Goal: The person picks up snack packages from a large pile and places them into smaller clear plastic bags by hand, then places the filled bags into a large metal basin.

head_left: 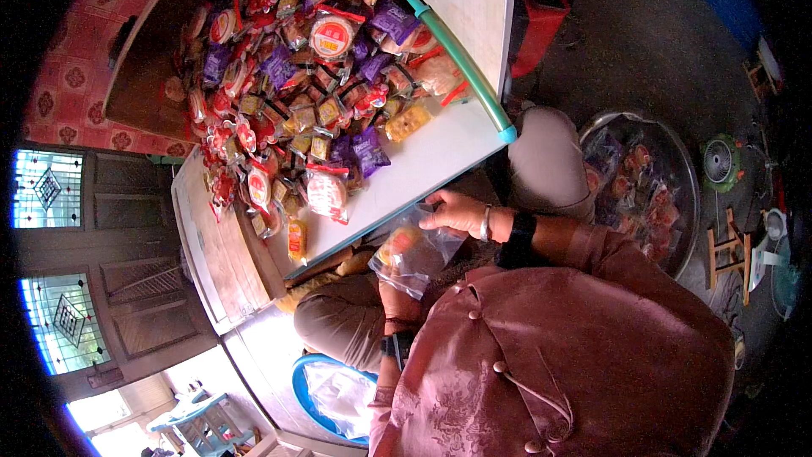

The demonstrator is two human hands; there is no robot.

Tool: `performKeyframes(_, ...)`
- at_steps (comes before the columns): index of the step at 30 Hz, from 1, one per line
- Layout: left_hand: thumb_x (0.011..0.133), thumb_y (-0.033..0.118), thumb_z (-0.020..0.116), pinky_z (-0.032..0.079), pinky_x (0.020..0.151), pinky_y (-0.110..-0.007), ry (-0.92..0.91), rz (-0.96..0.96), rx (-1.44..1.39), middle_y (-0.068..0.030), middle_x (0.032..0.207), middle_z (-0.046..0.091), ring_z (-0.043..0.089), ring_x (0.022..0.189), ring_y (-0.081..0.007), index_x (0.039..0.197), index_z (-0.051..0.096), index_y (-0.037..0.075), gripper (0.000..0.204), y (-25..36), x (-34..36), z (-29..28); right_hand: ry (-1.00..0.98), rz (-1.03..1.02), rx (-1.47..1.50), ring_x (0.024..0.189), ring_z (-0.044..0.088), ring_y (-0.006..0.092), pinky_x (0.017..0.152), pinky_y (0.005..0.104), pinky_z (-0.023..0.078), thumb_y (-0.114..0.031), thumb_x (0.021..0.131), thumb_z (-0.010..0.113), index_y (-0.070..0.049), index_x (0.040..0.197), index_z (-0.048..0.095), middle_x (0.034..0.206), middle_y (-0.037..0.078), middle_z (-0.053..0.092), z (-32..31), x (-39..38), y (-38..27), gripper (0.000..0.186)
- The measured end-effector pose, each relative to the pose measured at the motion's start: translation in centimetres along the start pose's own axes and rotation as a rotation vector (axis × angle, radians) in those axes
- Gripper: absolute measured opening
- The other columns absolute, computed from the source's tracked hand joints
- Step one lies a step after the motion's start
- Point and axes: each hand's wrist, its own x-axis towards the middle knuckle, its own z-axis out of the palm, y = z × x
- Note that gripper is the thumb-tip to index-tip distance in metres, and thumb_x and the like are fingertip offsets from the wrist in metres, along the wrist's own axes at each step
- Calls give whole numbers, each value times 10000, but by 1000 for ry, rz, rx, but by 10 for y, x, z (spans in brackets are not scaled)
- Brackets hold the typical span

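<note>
While the right hand pinches the top of the clear bag above the lap, the left hand grips it below; keep the mouth open wide for the yellow snack inside

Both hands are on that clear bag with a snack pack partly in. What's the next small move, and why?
Probably push the yellow snack pack deeper into the clear plastic bag: the right hand pinches the bag's top edge, the left hand supports it below, and the pack sits near the mouth.

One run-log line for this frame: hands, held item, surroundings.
left hand: under clear bag | right hand: pinching bag top | clear bag: yellow snack inside | white table: wrapped snack pile | metal basin: packets
</note>
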Motion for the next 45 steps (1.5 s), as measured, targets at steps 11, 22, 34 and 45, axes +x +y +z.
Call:
performKeyframes(11,902,245,563,493,769,-311,158,-250,-214,-76,1083,593,587,918,-174,1179,507,15,365,20,-7,23,181,-171,-341,659,518,122,565,253,446,-92,619,739,26,1155,471,765,39,531,-8,21,29,611)
performKeyframes(22,879,113,564,505,763,-319,60,-314,-290,-69,1059,612,600,897,-182,1132,566,29,266,2,-9,7,194,-238,-400,728,557,145,635,279,483,-34,622,717,34,1191,441,842,77,564,-9,24,32,636)
performKeyframes(34,853,132,594,440,911,-338,-302,-169,-57,-104,1228,520,533,1078,-220,1268,428,14,462,3,0,-3,31,-221,-317,770,561,155,663,269,483,38,606,657,40,1235,401,885,91,572,-12,26,35,679)
performKeyframes(45,823,56,621,497,819,-351,22,-339,-547,-112,1060,616,603,946,-227,1086,569,18,271,45,-10,31,9,-227,-406,838,572,202,738,310,488,-56,653,662,7,1213,448,957,139,581,-12,24,33,603)
